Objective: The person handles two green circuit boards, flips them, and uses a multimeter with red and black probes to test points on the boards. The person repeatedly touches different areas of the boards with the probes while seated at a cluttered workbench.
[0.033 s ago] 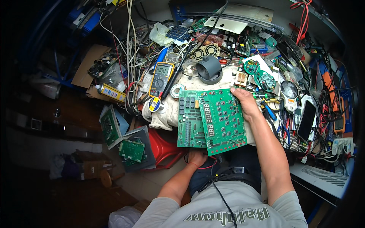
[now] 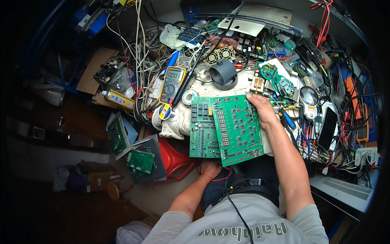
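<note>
My right hand [image 2: 263,107] grips the upper right edge of a green circuit board [image 2: 243,140] with a column of digit displays, rows of small push buttons and red parts along its near edge. This board overlaps a second green circuit board [image 2: 203,140], which carries dark relay blocks and a long connector strip. Just below the near edge of the boards is my left hand [image 2: 212,167]; its fingers are hidden, so I cannot see whether it touches either board. A red wire runs beside that wrist.
Beyond the boards, a yellow multimeter [image 2: 172,84], a solder reel [image 2: 189,97] and a grey pipe fitting [image 2: 223,75] sit on the cluttered bench. Pliers [image 2: 289,118] and a phone [image 2: 327,129] lie at right. More boards [image 2: 140,161] rest by a red stool [image 2: 172,156] at left.
</note>
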Demonstrator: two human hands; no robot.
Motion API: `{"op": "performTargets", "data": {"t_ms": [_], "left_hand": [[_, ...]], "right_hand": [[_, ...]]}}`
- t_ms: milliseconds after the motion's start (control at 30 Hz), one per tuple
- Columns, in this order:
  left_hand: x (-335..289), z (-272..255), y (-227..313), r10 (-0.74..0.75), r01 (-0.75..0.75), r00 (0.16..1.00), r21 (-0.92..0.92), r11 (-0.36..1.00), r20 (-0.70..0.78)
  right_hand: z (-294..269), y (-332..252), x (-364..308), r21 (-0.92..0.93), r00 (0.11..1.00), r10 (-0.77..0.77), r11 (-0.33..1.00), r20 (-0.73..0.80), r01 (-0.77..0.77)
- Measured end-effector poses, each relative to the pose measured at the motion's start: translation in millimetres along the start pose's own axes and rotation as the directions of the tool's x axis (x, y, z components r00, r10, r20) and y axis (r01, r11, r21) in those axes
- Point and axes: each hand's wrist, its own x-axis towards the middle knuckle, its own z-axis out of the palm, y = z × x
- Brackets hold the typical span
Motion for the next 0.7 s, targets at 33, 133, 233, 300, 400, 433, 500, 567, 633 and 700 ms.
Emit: {"op": "performTargets", "data": {"t_ms": [33, 133, 233, 300, 400, 433, 500, 567, 633, 700], "left_hand": [[-0.2, -0.9, 0.8, -0.003, 0.003, 1.0, 0.001, 1.0, -0.002], [-0.4, -2.1, 0.8, -0.004, 0.004, 1.0, 0.003, 1.0, 0.02], [-1.1, 1.5, 0.9, 0.05, -0.046, 0.994, 0.042, 0.998, -0.102], [-1.2, 3.8, 0.1, 0.087, -0.077, 0.98, 0.064, 0.995, -0.176], [-1.6, 4.6, -1.3, 0.079, -0.073, 0.986, 0.043, 0.996, -0.144], [-2.0, 3.9, -1.8, 0.055, -0.053, 0.994, 0.023, 0.998, -0.095], [-1.5, 3.0, -1.0, 0.025, -0.023, 0.997, 0.031, 0.999, -0.066], [1.7, 3.8, 2.2, 0.02, -0.013, 0.993, 0.068, 0.998, -0.113], [0.7, 2.6, 3.2, 0.023, -0.017, 0.994, 0.065, 0.998, -0.103], [0.1, 1.8, 3.2, 0.031, -0.025, 0.995, 0.058, 0.998, -0.099]], "right_hand": [[0.0, 0.2, 0.2, 0.0, 1.0, -0.002, 1.0, -0.002, 0.002], [-0.5, 0.1, 0.0, -0.002, 1.0, 0.005, 1.0, 0.008, -0.005], [0.5, 0.5, 0.3, -0.002, 1.0, 0.002, 1.0, -0.002, -0.002], [0.3, -0.1, -0.2, -0.006, 1.0, 0.006, 1.0, -0.003, -0.006], [0.8, -0.4, -0.8, -0.004, 1.0, 0.004, 1.0, 0.002, -0.004], [1.1, -0.8, -0.9, -0.002, 1.0, 0.003, 1.0, 0.005, -0.003], [1.3, -1.3, -1.6, -0.014, 1.0, -0.003, 1.0, -0.004, 0.003], [1.0, -1.7, -2.5, -0.017, 1.0, -0.004, 1.0, -0.007, 0.004], [0.8, -1.7, -2.3, -0.004, 1.0, 0.004, 1.0, -0.003, -0.004], [-0.4, -1.9, -2.2, -0.002, 1.0, -0.003, 1.0, 0.01, 0.003]]}}
